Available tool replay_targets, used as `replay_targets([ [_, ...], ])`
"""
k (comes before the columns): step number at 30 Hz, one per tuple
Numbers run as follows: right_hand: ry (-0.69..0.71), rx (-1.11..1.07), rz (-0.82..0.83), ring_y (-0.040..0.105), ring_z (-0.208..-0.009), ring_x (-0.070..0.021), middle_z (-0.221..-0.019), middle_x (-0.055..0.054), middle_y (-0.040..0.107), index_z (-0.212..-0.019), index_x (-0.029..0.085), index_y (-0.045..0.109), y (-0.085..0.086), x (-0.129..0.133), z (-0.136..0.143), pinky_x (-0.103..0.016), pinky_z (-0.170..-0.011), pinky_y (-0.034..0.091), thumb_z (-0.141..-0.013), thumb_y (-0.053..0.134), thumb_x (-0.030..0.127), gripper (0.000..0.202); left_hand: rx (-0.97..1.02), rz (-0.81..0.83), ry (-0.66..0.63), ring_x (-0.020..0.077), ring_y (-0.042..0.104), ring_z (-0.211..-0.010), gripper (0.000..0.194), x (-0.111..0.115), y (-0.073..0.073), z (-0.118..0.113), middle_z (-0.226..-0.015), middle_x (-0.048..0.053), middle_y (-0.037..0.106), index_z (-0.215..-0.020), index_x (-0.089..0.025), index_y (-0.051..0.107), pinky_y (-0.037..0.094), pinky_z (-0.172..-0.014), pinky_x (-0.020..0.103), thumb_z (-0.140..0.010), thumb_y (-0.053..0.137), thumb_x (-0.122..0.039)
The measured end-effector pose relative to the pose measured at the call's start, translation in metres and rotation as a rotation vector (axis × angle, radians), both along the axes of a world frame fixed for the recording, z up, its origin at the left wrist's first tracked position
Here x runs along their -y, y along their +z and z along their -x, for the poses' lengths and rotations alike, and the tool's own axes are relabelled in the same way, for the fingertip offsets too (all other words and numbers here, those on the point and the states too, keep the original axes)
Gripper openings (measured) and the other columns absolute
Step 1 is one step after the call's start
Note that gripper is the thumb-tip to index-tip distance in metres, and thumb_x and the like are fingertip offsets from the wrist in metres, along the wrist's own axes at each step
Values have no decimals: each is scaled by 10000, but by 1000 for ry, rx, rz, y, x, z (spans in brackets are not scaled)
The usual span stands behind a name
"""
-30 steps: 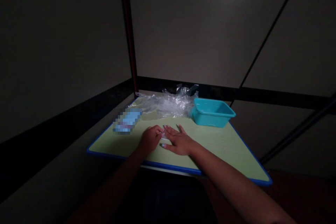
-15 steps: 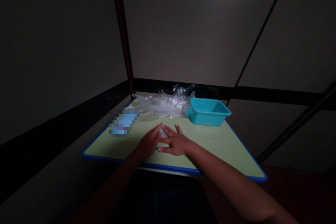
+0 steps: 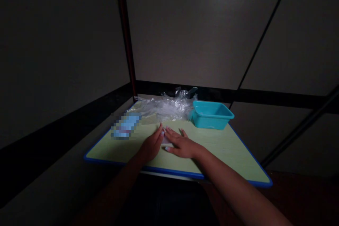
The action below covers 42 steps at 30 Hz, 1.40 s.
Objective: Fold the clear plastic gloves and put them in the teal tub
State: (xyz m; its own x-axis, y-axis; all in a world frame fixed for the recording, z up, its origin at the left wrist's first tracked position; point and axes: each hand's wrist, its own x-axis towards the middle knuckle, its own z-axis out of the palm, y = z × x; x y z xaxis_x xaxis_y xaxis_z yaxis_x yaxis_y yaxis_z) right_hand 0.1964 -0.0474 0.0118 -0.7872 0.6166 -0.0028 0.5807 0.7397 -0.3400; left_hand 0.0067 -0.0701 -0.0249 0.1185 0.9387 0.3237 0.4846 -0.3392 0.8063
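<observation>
Head view: my left hand (image 3: 152, 144) and right hand (image 3: 183, 145) meet over a small pale item (image 3: 166, 139) on the worktop (image 3: 217, 152), mostly covering it. The right lies flat, fingers spread; whether the left grips it, I can't tell. Pixelation hides the bluish object (image 3: 127, 125) at left.

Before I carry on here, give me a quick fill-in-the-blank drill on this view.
The crumpled clear plastic lies on the ____ side of the turquoise bin. Of the left hand and the right hand, the one nearer the blurred light-blue item is the ____. The table has an edge coloured ____.

Missing words: left; left; blue.
</observation>
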Motion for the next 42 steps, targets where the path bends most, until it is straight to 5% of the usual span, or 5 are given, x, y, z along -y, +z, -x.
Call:
replay_targets([
  [10,78,129,85,-41,-1398,-298,-1526,-98,-27,-1440,323,242,6,10,5,-592,-1040,-96,-782,414,720,788,1,58,17,195,340,-1333,602,-3,-1,0,-1445,100,374,-1440,-140,265,275,-1103,366,-915,268,-434],
  [15,21,-57,80,98,-1401,-278,-1525,-93,141,-1377,323,390,5,3,1,-609,-1045,-26,-836,442,623,621,-134,-59,4,188,275,-1364,575,-1,3,3,-1470,101,327,-1405,-125,341,228,-1126,379,-913,276,-415],
  [21,-220,-146,-78,180,-1388,-244,-1510,-85,217,-1449,246,235,-3,-16,-5,-626,-1048,1,-932,328,431,557,-461,-146,14,232,313,-1348,468,1,1,3,-1431,120,388,-1341,-173,437,173,-1102,528,-916,302,-314],
  [26,-112,-79,-36,149,-1397,-211,-1519,-49,180,-1464,259,152,-6,-17,-1,-631,-1048,5,-956,206,457,547,-687,-197,-151,237,431,-1275,372,9,4,-5,-1319,115,534,-1205,-220,571,186,-1086,542,-909,383,-345],
  [42,28,63,-20,108,-1405,-208,-1532,-78,98,-1476,226,46,-10,-12,6,-581,-1079,73,-920,269,548,680,-681,-189,-213,260,319,-1342,421,20,2,11,-1428,77,413,-1283,-273,498,262,-1066,505,-883,462,-399],
])
